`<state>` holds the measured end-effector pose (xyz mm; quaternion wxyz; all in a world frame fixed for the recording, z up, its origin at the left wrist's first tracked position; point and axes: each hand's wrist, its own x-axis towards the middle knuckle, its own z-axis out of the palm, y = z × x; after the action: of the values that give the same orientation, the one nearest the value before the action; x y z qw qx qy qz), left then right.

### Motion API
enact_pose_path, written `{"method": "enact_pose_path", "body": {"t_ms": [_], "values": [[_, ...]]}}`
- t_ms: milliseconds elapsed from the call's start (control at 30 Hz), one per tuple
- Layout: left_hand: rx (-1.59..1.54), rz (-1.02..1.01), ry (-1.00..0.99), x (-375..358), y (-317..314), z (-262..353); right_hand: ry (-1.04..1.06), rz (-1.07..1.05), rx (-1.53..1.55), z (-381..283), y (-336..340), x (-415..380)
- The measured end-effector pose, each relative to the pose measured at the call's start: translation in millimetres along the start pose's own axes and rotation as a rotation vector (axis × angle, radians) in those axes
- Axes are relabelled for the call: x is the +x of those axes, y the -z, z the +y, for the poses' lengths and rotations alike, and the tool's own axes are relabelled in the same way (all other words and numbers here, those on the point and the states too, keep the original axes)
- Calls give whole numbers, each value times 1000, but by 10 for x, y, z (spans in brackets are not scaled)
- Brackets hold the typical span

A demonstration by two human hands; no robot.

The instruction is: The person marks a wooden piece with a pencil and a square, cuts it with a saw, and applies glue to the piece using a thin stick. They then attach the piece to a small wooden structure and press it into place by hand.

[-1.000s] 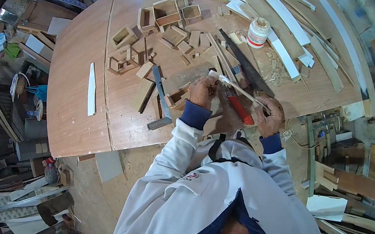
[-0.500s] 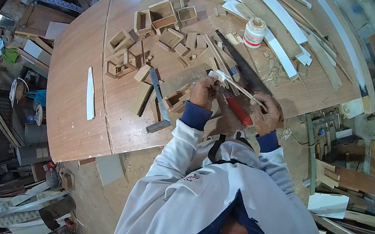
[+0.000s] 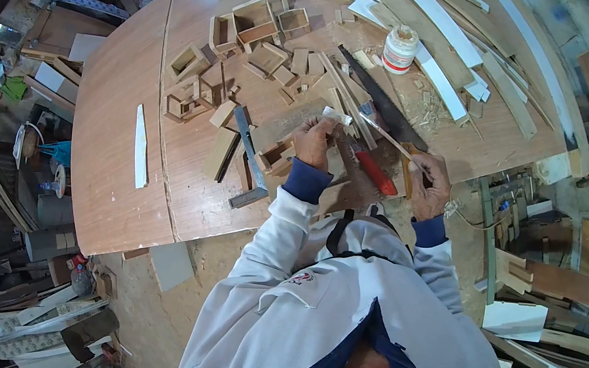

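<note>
My left hand (image 3: pixel 312 143) pinches a small wooden piece (image 3: pixel 337 116) whose upper face is coated white, apparently with glue. Between the fingers of my right hand (image 3: pixel 427 185) is a thin wooden stick (image 3: pixel 390 137), its whitened tip pointing left towards that piece but apart from it. Beyond my hands stands an open white jar (image 3: pixel 400 51) with a red-marked label. A dark saw blade (image 3: pixel 385 100) lies on the table between the jar and my hands. Just below my hands rests a red-handled tool (image 3: pixel 375 174), partly hidden.
Several small open wooden boxes (image 3: pixel 257 22) and offcuts sit on the wooden table (image 3: pixel 126 80) to the left. A metal square (image 3: pixel 247 150) lies near my left wrist. Long white and wooden strips (image 3: pixel 443 23) cover the far right side. A white sliver (image 3: pixel 141 147) lies at left.
My right hand has moved slightly right and down, drawing the stick's tip away from the small piece. My left hand has shifted slightly left, and the piece's white face shows more.
</note>
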<state>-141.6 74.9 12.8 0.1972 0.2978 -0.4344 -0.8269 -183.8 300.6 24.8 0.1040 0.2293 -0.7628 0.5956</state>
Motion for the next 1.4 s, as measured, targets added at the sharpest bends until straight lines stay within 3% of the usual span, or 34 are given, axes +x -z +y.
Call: {"method": "enact_pose_path", "body": {"t_ms": [333,400,500,700,900,1067,1400], "values": [[77,63,-88,-38,-25,16,2,-102,-111,-49,5,-17],[88,71,-88,-42,-19,18,97,-162,-109,-49,31,-14],[63,22,-91,-39,-5,21,37,-114,7,-37,16,-32],[87,-1,-96,-46,8,6,86,-79,-145,10,-17,0],[142,-23,-93,-42,7,1,6,-44,-87,20,-4,13],[299,-164,-214,-86,-29,17,-1,-93,-78,-109,29,86],[451,-264,-110,-183,-26,198,68,-126,-38,-50,91,189]]}}
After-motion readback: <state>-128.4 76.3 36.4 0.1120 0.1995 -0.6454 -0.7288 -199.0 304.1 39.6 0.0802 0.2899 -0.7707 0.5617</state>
